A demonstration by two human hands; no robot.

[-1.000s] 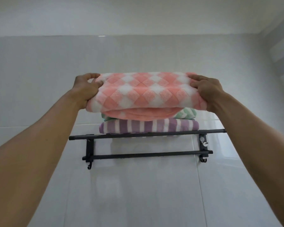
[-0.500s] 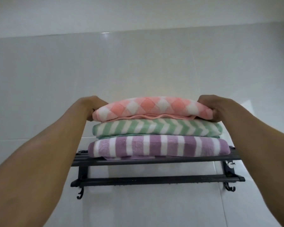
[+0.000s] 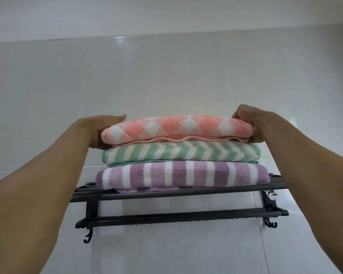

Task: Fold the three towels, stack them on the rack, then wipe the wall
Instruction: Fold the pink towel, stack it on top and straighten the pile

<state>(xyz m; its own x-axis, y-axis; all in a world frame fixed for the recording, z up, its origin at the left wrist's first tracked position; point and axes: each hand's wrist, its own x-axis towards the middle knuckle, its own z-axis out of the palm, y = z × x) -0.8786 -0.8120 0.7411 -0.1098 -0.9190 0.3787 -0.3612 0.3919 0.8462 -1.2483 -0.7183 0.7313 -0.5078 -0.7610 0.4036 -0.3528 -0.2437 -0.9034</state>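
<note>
Three folded towels lie in one stack on the black metal wall rack [image 3: 186,191]. At the bottom is the purple and white striped terry towel [image 3: 182,176], which rests directly on the upper bars of the rack; a thin edge of it hangs a little below the front bar. On it lies the green and white chevron towel [image 3: 180,154], and on top lies the pink and white checked towel [image 3: 176,128]. The three touch one another, and each higher one sits slightly narrower than the one under it.

Two bare hands are at the top towel, one at each end, well apart from each other. The left hand [image 3: 102,131] is at the left end of the pink towel: its upper fingers [image 3: 117,118] lie nearly straight along the top surface, while the lower part of the hand is against the end, just above the green towel. The right hand [image 3: 251,123] has its fingers curled over the right end of the pink towel and grips it there. Both forearms reach up from the lower corners.

The rack has two levels: the upper shelf of several bars and one lower bar [image 3: 186,215]. Under the lower bar two small hooks are visible, one left hook [image 3: 87,237] and one right hook [image 3: 270,224]. Behind everything is the pale glossy tiled wall [image 3: 166,80].
</note>
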